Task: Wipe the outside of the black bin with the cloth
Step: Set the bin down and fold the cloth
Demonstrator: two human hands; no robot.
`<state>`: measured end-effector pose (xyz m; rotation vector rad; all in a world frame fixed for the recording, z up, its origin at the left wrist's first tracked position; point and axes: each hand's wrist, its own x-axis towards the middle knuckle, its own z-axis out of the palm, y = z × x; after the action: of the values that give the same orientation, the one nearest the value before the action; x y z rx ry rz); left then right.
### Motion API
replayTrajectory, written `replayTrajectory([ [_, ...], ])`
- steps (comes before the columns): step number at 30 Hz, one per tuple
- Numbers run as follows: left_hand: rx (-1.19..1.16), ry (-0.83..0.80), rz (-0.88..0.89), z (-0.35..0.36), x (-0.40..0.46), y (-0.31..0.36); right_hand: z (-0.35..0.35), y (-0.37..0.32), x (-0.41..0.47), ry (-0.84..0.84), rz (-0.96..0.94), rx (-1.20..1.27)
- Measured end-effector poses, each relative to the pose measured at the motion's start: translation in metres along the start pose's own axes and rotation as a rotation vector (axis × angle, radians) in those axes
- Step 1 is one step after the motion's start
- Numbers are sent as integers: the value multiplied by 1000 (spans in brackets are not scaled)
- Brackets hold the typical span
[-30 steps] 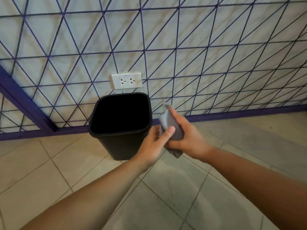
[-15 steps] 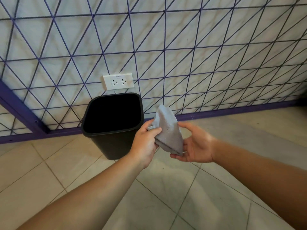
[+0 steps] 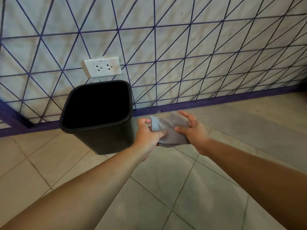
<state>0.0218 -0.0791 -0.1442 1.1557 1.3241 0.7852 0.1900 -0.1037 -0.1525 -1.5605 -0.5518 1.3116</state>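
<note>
The black bin [image 3: 106, 140] stands upright on the tiled floor against the wall, its dark inside showing nothing. Just to its right, above the floor, both hands hold a grey cloth [image 3: 171, 128]. My left hand [image 3: 147, 135] grips the cloth's left edge with thumb and curled fingers, close to the bin's right side but apart from it. Under and around the cloth's right part sits my right hand [image 3: 192, 131], with its fingers spread and bent over the fabric.
A white wall with a purple diagonal grid runs behind the bin, with a purple skirting strip [image 3: 216, 101] along the floor. A white double socket [image 3: 103, 68] sits just above the bin. Beige floor tiles [image 3: 166, 188] spread in front.
The cloth has gone from bunched upright to spread flatter between both hands. The hands have dropped slightly, and my right fingers have opened over the fabric.
</note>
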Motion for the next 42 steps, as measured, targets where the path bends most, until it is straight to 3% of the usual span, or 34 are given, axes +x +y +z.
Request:
replayTrajectory([
  [5, 187, -86, 76, 22, 39, -10, -18, 1, 53, 127, 83, 207],
  [11, 384, -137, 75, 44, 97, -35, -14, 13, 124, 122, 144, 53],
  [17, 506, -129, 48, 55, 150, -60, -19, 39, 186, -6, 163, -245],
  [21, 647, -151, 35, 59, 170, -71, -16, 54, 190, -31, -39, -702],
  [27, 862, -130, -37, 57, 181, -76, -23, 39, 173, -104, -101, -1318],
  [30, 1027, -124, -18, 56, 181, -73, -27, 38, 166, -114, -153, -1507],
  [36, 1168, -154, 13, 58, 177, -67, -21, 43, 161, -70, -116, -1503],
  [42, 1118, -115, 23, 50, 156, -53, -19, 35, 141, -15, -113, -1465],
])
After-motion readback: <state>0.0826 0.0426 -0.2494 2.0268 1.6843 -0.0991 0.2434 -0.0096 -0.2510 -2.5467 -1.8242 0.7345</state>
